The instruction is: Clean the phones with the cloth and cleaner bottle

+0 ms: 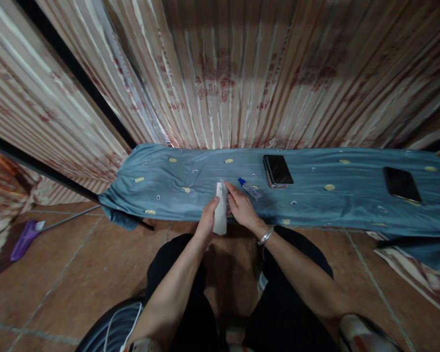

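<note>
My left hand (207, 218) grips a white, oblong object (220, 211) upright at the front edge of a bench covered in blue patterned cloth (315, 200). My right hand (242, 208), with a silver bracelet on the wrist, touches the top of the same white object. A small clear bottle with a blue cap (249, 188) lies on the cloth just right of my hands. What the white object is I cannot tell.
A dark phone-like device (277, 170) lies on the cloth behind the bottle, and another dark device (402, 184) lies far right. Striped curtains hang behind the bench. A purple mop head (24, 239) rests on the tiled floor at left. My legs are below.
</note>
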Demonstrator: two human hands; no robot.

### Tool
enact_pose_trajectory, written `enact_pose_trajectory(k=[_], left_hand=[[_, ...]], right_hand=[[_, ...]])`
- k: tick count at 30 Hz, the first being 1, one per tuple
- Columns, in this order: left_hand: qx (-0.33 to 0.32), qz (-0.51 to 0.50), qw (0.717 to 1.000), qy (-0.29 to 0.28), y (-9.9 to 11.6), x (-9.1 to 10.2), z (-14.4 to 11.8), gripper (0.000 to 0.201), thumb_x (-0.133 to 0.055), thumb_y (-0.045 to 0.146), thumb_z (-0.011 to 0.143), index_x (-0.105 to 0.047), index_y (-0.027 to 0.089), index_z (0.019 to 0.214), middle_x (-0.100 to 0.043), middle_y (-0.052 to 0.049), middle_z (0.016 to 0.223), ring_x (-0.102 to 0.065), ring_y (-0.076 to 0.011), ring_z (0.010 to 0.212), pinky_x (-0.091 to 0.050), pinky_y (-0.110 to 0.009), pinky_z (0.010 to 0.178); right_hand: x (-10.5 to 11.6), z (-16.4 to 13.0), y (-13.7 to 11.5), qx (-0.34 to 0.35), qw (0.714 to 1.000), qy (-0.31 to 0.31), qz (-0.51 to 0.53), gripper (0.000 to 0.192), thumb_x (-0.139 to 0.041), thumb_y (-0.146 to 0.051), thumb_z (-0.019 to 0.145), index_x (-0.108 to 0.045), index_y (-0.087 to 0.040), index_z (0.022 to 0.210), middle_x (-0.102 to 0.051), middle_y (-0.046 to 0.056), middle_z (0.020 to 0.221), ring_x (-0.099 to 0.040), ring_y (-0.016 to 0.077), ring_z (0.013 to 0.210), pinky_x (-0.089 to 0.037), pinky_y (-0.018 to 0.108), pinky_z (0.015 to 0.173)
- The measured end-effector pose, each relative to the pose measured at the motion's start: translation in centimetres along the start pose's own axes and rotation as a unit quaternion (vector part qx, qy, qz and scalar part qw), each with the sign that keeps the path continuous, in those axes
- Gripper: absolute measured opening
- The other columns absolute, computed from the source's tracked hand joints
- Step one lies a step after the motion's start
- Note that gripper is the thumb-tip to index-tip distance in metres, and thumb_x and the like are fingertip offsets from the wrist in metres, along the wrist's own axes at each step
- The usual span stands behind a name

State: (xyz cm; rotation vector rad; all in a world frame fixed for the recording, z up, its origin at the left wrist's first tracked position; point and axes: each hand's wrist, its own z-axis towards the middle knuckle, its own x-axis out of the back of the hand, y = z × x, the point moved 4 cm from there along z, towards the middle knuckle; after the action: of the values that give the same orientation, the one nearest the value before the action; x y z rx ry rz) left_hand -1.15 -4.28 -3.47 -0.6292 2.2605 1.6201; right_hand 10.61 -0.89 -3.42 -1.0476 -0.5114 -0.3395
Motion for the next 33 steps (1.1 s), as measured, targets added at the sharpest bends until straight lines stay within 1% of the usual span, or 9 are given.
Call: enact_pose_trajectory(k=[4, 9, 13, 16, 20, 23, 26, 29, 33], left_hand=[[0.031, -0.034, 0.999, 0.029, 0.2, -0.1, -0.2, 0.026, -0.064, 0.036, 0.079, -0.070, 0.011, 0.085, -0.071, -0.006, 0.066, -0.070, -0.0206, 0.071, -0.052, -0.027, 0.065], [0.077, -0.091, 0.992, 0.052, 0.5, -0.2, -0.5, 0.021, -0.060, 0.031, 0.082, -0.069, 0.012, 0.083, -0.071, -0.006, 0.066, -0.072, -0.0219, 0.076, -0.056, -0.028, 0.070], [0.078, -0.114, 0.989, 0.059, 0.9, 0.1, -0.4, 0.023, -0.055, 0.029, 0.086, -0.069, 0.011, 0.087, -0.073, -0.007, 0.070, -0.073, -0.0213, 0.079, -0.056, -0.028, 0.076], [0.081, -0.122, 0.987, 0.071, 1.1, 0.4, -0.1, 0.028, -0.049, 0.028, 0.090, -0.070, 0.011, 0.086, -0.073, -0.008, 0.070, -0.073, -0.0210, 0.079, -0.056, -0.029, 0.080], [0.068, -0.129, 0.986, 0.076, 1.2, 0.6, 0.1, 0.026, -0.049, 0.027, 0.090, -0.069, 0.011, 0.085, -0.075, -0.008, 0.074, -0.073, -0.0211, 0.084, -0.055, -0.029, 0.086], [0.058, -0.127, 0.988, 0.059, 0.8, 0.3, 0.1, 0.029, -0.051, 0.030, 0.090, -0.071, 0.011, 0.097, -0.076, -0.009, 0.084, -0.072, -0.0233, 0.094, -0.053, -0.031, 0.092], [0.057, -0.123, 0.991, 0.021, 0.2, -0.3, 0.0, 0.039, -0.049, 0.038, 0.092, -0.069, 0.011, 0.114, -0.076, -0.011, 0.102, -0.068, -0.0249, 0.107, -0.051, -0.032, 0.097], [0.053, -0.108, 0.993, -0.001, -0.6, -0.5, 0.1, 0.045, -0.049, 0.041, 0.094, -0.064, 0.014, 0.126, -0.073, -0.011, 0.114, -0.065, -0.0241, 0.114, -0.050, -0.033, 0.099], [0.050, -0.088, 0.995, -0.004, -1.3, -0.4, 0.4, 0.046, -0.049, 0.042, 0.095, -0.062, 0.014, 0.129, -0.071, -0.011, 0.119, -0.065, -0.0226, 0.115, -0.049, -0.030, 0.099]], right_hand=[[-0.5, -0.4, 0.3, -0.013, 1.000, -0.003, -0.006, 0.052, -0.032, -0.022, 0.097, -0.041, -0.019, 0.148, -0.049, 0.010, 0.149, -0.045, 0.0223, 0.139, -0.033, 0.048, 0.119], [-1.1, -1.2, 0.1, -0.014, 0.999, -0.010, -0.029, 0.054, -0.031, -0.022, 0.097, -0.039, -0.014, 0.149, -0.044, 0.013, 0.153, -0.038, 0.0222, 0.143, -0.028, 0.047, 0.122], [-1.4, -1.8, -0.2, 0.002, 0.999, -0.029, -0.032, 0.055, -0.034, -0.018, 0.095, -0.038, -0.019, 0.150, -0.040, 0.009, 0.155, -0.036, 0.0219, 0.145, -0.029, 0.047, 0.122], [-1.5, -2.2, -0.8, 0.021, 0.998, -0.042, -0.034, 0.055, -0.034, -0.015, 0.094, -0.039, -0.019, 0.149, -0.040, 0.010, 0.155, -0.036, 0.0228, 0.144, -0.029, 0.047, 0.122], [-1.4, -2.7, -2.0, 0.058, 0.997, -0.034, -0.039, 0.053, -0.033, -0.016, 0.095, -0.042, -0.019, 0.147, -0.040, 0.011, 0.155, -0.036, 0.0249, 0.144, -0.031, 0.050, 0.121], [-1.2, -2.9, -2.9, 0.093, 0.994, -0.034, -0.046, 0.052, -0.032, -0.019, 0.097, -0.041, -0.019, 0.148, -0.039, 0.011, 0.155, -0.032, 0.0249, 0.146, -0.031, 0.052, 0.121], [-1.0, -2.7, -3.2, 0.110, 0.992, -0.043, -0.049, 0.053, -0.033, -0.020, 0.097, -0.037, -0.020, 0.151, -0.037, 0.009, 0.157, -0.029, 0.0241, 0.147, -0.030, 0.052, 0.121], [-0.6, -2.2, -3.0, 0.105, 0.992, -0.034, -0.054, 0.052, -0.033, -0.021, 0.098, -0.038, -0.019, 0.150, -0.039, 0.009, 0.156, -0.031, 0.0240, 0.146, -0.031, 0.051, 0.121], [-0.2, -1.3, -2.4, 0.078, 0.994, -0.020, -0.069, 0.050, -0.031, -0.023, 0.099, -0.044, -0.013, 0.146, -0.043, 0.015, 0.152, -0.035, 0.0243, 0.145, -0.031, 0.048, 0.121]])
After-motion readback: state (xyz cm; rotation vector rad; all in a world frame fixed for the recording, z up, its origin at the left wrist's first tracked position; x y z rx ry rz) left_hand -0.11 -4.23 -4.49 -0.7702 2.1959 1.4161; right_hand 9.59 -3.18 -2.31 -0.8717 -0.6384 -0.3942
